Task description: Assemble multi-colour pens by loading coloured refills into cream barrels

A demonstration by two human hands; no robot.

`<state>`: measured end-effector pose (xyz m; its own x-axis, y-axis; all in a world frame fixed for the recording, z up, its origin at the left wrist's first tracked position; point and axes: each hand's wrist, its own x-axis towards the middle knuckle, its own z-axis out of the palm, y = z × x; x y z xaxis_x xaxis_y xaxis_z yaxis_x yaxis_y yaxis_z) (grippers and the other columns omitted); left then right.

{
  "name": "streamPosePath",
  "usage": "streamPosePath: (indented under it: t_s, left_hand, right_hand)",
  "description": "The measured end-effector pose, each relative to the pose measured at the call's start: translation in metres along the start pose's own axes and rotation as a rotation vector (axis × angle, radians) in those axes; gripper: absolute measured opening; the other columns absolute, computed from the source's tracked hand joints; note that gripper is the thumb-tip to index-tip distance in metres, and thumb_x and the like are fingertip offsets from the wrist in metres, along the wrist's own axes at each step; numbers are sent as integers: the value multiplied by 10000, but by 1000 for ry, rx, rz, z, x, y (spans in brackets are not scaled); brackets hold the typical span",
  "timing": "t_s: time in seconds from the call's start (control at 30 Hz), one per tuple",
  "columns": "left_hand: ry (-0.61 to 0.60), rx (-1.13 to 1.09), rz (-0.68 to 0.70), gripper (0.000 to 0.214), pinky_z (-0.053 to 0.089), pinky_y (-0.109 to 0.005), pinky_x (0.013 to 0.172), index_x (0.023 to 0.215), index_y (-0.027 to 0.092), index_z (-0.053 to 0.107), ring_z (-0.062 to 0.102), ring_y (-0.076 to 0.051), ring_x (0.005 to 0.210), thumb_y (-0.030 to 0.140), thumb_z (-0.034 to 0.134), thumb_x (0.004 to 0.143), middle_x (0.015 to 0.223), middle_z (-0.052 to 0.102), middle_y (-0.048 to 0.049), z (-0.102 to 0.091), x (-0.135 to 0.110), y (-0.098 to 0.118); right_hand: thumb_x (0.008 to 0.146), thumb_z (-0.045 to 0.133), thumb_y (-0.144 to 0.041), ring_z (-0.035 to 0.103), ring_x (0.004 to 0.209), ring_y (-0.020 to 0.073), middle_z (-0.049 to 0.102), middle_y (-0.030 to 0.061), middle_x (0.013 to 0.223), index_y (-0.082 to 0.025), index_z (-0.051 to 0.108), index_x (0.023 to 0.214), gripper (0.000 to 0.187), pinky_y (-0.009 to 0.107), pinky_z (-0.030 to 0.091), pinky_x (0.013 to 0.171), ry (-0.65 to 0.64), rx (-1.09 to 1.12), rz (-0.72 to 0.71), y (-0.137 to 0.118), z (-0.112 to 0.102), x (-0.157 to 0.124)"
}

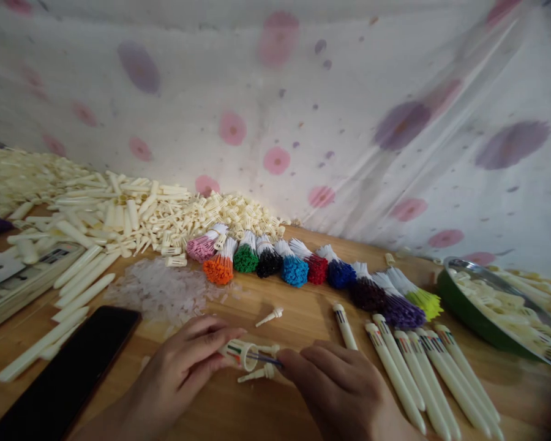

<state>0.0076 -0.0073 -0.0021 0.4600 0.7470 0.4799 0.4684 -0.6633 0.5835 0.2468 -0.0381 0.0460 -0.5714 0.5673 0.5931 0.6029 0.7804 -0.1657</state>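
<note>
My left hand (183, 367) grips a short cream pen barrel (239, 353), its open end facing right. A thin dark refill (264, 359) is pinched in my right hand (340, 386), with its tip at the barrel's mouth. Both hands rest low over the wooden table (257, 410). Small cream tip pieces (270, 316) lie just beyond and beneath the hands. A row of bundled refills in pink, orange, green, black, blue, red, purple and yellow (294, 266) stretches across the table behind them.
Several assembled cream pens (422, 380) lie at the right. A green bowl of cream parts (496, 312) sits far right. Heaps of cream barrels and clips (119, 211) fill the left. A black phone (68, 367) lies near left. A flowered plastic sheet (303, 110) hangs behind.
</note>
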Motion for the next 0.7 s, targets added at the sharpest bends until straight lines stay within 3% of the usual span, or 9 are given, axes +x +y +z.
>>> streamPosePath:
  t_s: [0.27, 0.4, 0.5, 0.57, 0.7]
  left_hand:
    - [49, -49, -75, 396, 526, -224, 817, 1112, 329, 643, 656, -179, 965, 100, 580, 795, 1040, 693, -9, -1, 3, 4]
    - [85, -118, -135, 324, 525, -225, 802, 1027, 318, 670, 659, -176, 932, 124, 602, 777, 984, 707, -3, 1, 4, 5]
    - [112, -170, -261, 213, 531, -228, 756, 925, 287, 659, 660, -182, 898, 157, 607, 765, 933, 702, 1, 4, 4, 3]
    - [135, -200, -362, 137, 523, -221, 729, 885, 273, 625, 652, -178, 871, 197, 609, 772, 891, 685, 12, 6, 3, 1]
    - [160, -317, -498, 71, 498, -206, 706, 860, 261, 575, 638, -154, 796, 278, 606, 799, 812, 657, 39, 11, 3, -2]
  right_hand:
    - [978, 286, -173, 613, 621, 147, 649, 75, 725, -82, 556, 1084, 303, 248, 489, 538, -59, -69, -11, 0, -7, -2]
    - [954, 392, -209, 628, 621, 137, 659, 48, 730, -140, 591, 1047, 230, 228, 478, 535, -39, -20, 143, 3, -9, -3]
    - [948, 404, -262, 637, 622, 134, 669, 36, 761, -176, 602, 1034, 232, 223, 474, 540, -28, 11, 290, 16, 1, -5]
    - [933, 428, -271, 646, 631, 153, 674, 31, 764, -189, 620, 957, 210, 240, 466, 542, -134, -109, 452, 31, 13, -8]
    - [904, 483, -238, 672, 709, 214, 694, 66, 783, -165, 612, 816, 172, 257, 438, 529, -473, -452, 777, 56, 37, -14]
